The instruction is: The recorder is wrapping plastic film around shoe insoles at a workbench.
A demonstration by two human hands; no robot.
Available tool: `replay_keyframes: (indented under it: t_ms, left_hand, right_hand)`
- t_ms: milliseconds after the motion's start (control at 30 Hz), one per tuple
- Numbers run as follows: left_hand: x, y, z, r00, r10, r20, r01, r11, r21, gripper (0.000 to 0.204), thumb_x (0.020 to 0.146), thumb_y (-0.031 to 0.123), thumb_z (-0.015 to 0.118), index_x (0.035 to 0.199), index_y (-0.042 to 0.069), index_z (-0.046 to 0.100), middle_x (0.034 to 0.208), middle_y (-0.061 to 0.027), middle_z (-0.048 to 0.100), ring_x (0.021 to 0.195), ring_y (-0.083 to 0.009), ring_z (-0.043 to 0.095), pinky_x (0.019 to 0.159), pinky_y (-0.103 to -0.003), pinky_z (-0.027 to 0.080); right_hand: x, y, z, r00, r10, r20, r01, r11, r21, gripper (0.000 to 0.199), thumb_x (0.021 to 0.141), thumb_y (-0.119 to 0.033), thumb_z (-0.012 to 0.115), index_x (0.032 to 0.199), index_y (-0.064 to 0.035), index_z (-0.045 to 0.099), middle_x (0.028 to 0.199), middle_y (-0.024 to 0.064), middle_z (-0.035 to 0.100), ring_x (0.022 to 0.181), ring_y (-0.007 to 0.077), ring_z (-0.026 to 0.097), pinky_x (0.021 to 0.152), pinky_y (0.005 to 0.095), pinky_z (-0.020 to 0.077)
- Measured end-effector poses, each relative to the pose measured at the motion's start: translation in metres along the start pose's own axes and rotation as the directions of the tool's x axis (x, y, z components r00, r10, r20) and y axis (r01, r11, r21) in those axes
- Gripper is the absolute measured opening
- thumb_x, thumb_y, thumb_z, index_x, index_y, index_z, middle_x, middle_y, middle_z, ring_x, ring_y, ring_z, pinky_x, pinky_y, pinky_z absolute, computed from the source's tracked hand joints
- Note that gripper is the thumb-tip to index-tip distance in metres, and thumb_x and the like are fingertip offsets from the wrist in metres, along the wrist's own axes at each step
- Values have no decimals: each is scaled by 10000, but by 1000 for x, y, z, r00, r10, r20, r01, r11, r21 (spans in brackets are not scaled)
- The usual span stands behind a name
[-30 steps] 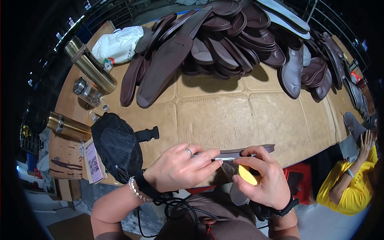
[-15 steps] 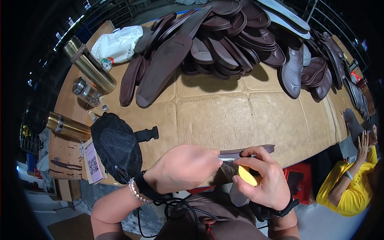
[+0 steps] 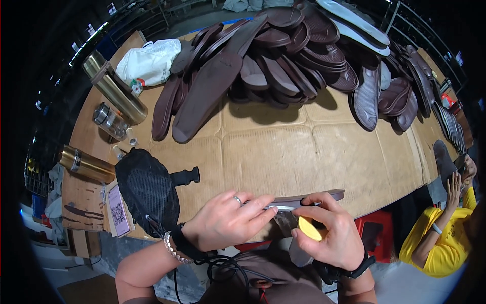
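Note:
My left hand (image 3: 230, 218), with a ring on one finger, is closed around a thin silver blade-like tool (image 3: 286, 207) whose tip points right. Beside that tip, my right hand (image 3: 334, 233) pinches the near edge of a dark brown shoe sole (image 3: 324, 196) at the table's front edge. A yellow oval piece (image 3: 310, 229) sits between the thumb and fingers of the same hand; its kind is unclear. Below it hangs a greyish, partly see-through piece (image 3: 300, 255). The left part of the sole is hidden by my hands.
Brown soles (image 3: 283, 66) lie heaped across the far side of the cardboard-covered table (image 3: 268, 152). On the left are a black mesh pouch (image 3: 147, 190), gold flasks (image 3: 116, 91), a glass jar (image 3: 111, 121) and a white bag (image 3: 149, 61). A person in yellow (image 3: 435, 243) works at the right.
My left hand has turned and steadied from a blur, so its fingers and the silver tool now show. My right hand stays nearly in place, still on the sole with the yellow piece.

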State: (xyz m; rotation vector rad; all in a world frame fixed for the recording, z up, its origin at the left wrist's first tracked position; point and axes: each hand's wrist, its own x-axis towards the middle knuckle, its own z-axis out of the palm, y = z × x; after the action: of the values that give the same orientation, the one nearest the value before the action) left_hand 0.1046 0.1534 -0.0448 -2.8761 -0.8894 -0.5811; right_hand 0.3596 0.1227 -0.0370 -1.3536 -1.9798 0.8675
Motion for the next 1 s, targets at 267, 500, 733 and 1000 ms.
replay_keyframes:
  t_ms: [267,500,733,1000]
  left_hand:
    - [3,3,-4,999,-33,29,35,998,-51,323,810,165,692,1122,165,777,1139,21,701,876,-144,655,736,-279,524]
    - [3,9,-6,995,-45,88,49,998,-40,319,809,170,684,1113,170,778,1126,38,696,871,-137,641,759,-266,507]
    - [2,17,-6,993,-73,94,76,997,-22,284,815,171,696,1086,183,778,1083,51,682,855,-128,636,752,-261,510]
    - [-3,18,-3,994,-81,79,84,996,-36,295,803,164,698,1087,177,778,1078,53,681,851,-122,634,744,-252,521]
  right_hand:
    - [-4,3,-3,1000,-8,8,8,1000,12,359,782,-220,819,1069,-12,761,1087,131,664,836,320,707,743,385,577]
    - [-11,-1,-5,998,58,25,-58,998,-20,374,776,-239,834,1080,-29,772,1051,139,648,836,310,703,736,378,575]
    - [-13,-1,-7,993,71,96,-67,997,-39,379,780,-251,831,1076,-19,779,926,145,621,777,307,667,705,382,564]
    - [-13,2,-8,990,90,107,-90,996,0,373,778,-236,834,1081,-25,780,928,151,629,783,303,671,712,370,564]
